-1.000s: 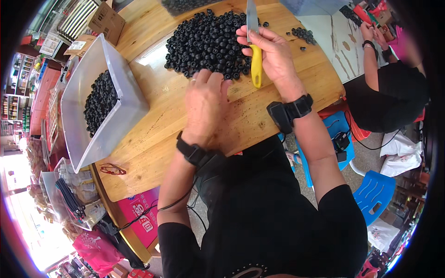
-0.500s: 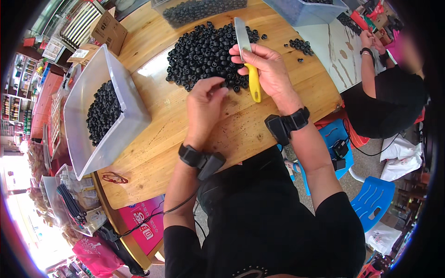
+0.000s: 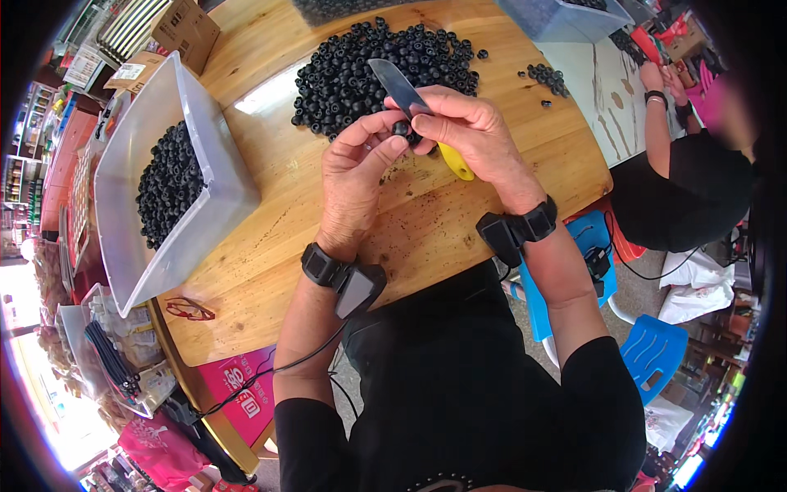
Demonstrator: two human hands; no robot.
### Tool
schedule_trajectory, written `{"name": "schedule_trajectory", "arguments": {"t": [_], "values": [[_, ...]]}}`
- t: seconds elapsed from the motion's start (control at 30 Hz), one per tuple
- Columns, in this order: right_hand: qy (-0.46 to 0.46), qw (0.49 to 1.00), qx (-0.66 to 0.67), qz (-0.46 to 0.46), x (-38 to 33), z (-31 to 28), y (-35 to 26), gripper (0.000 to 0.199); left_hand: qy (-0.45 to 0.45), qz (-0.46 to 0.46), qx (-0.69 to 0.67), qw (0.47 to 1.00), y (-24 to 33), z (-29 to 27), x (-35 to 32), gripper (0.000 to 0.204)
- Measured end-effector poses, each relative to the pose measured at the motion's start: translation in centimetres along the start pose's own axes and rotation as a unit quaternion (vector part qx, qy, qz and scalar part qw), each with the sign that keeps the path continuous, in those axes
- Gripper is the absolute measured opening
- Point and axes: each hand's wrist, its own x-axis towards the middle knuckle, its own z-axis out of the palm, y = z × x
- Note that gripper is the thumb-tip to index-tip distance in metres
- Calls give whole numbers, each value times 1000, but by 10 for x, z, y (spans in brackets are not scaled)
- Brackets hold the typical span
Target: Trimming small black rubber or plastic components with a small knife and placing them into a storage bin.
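Note:
My left hand (image 3: 361,164) pinches a small round black piece with a hole (image 3: 401,128) between thumb and fingers. Close beside it, my right hand (image 3: 469,131) grips a knife (image 3: 397,86) with a yellow handle (image 3: 456,162), its blade slanting up to the left. The two hands nearly meet over the near edge of a wide pile of the same black pieces (image 3: 352,74) on the wooden table (image 3: 303,271). Whether the blade touches the held piece cannot be made out.
At left stands a clear plastic bin (image 3: 234,184) partly filled with black pieces. Red-framed glasses (image 3: 189,308) lie near the table's left corner. A small cluster of pieces (image 3: 548,78) sits at right. Another person (image 3: 689,180) works at the far right, near blue stools (image 3: 654,353).
My left hand has risen from the pile's edge with a black piece and come next to my right hand. The knife has tilted, its tip swinging left and down.

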Motion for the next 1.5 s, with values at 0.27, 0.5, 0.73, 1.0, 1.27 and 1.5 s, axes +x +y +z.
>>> {"name": "schedule_trajectory", "arguments": {"t": [0.27,0.5,0.73,1.0,1.27,1.5], "values": [[1,1000,1,-24,-1,4,1,20,12,-15,-26,999,-3,4,0,28],[4,1000,-12,16,-1,3,-3,25,39,-7,-25,999,-6,3,-2,26],[-10,1000,-2,-15,-3,4,-2,25,41,-13,-37,998,-6,0,-1,27],[7,996,-91,-25,0,3,1,22,26,-5,-12,1000,-11,-2,-1,26],[1,1000,19,-7,-1,-1,-3,20,6,0,-28,1000,-11,-3,2,26],[9,997,-59,-39,-1,6,3,18,29,20,31,999,-14,-8,3,25]]}}
